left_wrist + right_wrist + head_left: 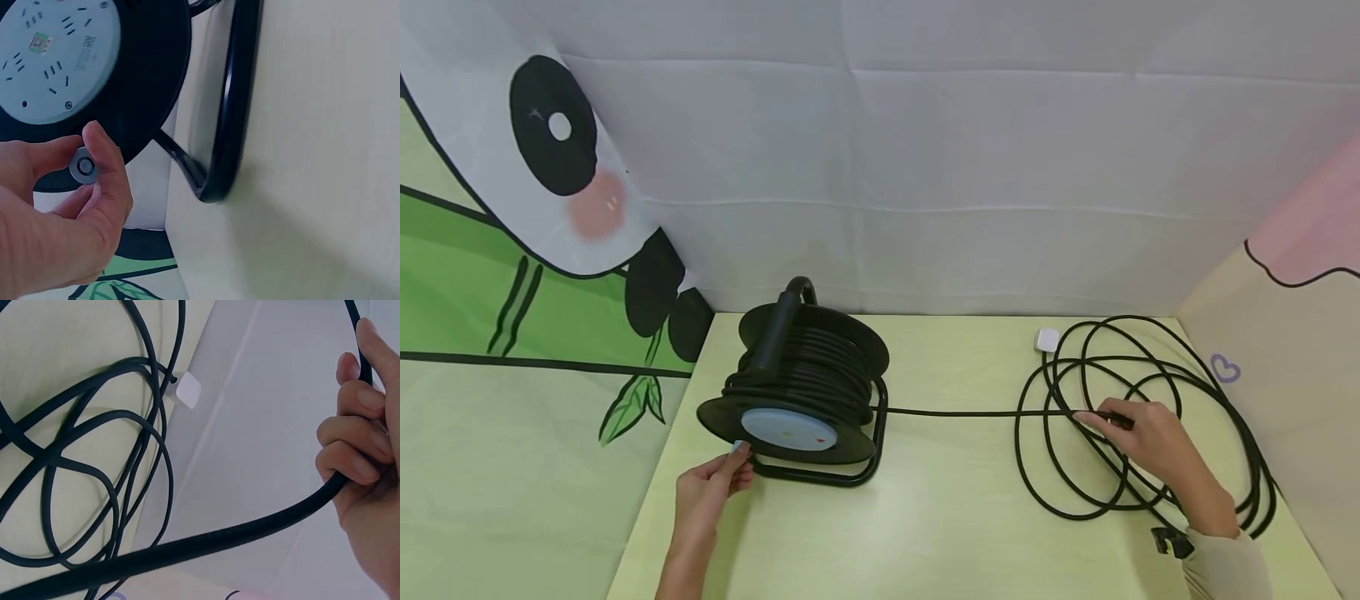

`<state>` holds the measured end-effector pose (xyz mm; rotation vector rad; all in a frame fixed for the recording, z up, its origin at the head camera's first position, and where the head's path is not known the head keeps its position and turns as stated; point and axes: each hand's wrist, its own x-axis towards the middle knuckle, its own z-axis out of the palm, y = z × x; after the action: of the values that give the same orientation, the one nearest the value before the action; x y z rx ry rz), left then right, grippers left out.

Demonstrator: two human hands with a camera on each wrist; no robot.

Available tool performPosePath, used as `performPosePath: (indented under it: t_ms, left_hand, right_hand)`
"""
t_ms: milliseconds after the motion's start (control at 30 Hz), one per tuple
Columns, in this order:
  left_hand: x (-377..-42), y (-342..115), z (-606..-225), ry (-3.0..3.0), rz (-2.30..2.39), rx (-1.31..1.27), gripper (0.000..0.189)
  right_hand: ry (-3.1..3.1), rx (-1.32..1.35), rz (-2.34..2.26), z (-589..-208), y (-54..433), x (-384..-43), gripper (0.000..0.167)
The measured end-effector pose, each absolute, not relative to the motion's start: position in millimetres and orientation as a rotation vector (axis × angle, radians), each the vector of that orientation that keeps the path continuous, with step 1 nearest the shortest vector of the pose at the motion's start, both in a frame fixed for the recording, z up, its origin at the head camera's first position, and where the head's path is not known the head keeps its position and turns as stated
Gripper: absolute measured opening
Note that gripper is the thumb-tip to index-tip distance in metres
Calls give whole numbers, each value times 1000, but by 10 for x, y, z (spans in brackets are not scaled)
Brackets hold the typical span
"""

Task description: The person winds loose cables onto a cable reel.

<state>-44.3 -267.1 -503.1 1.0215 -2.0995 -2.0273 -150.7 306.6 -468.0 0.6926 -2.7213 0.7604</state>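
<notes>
A black cable reel (805, 358) stands on the left of the table, wound with black cord around its drum. Its pale blue socket disc (788, 428) faces the front. At the near flange, my left hand (703, 496) pinches a small grey crank knob (83, 166) between thumb and fingers. From the drum, the black cable (955, 413) runs nearly straight to the right. My right hand (1153, 442) grips that cable above the loose coils, its fingers curled round it in the right wrist view. Part of the cable is hidden inside the palm.
Loose cable loops (1026, 467) spread over the right of the table (947, 517), up to the right-hand wall. A white plug (1047, 339) lies at their back left edge. The reel rests on a black tube frame (842, 480), with a carrying handle (778, 333) on top.
</notes>
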Motion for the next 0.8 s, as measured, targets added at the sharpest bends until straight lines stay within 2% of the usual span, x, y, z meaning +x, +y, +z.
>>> performPosePath:
  t_ms: [533, 800]
  left_hand:
    - [-448, -2811, -4571, -2013, -2003, 997, 25]
    - [-437, -2790, -4387, -1947, -2026, 971, 26]
  right_hand:
    - [-2735, 677, 841, -4812, 2917, -1513, 23]
    - [-2830, 603, 861, -4801, 2861, -1453, 21]
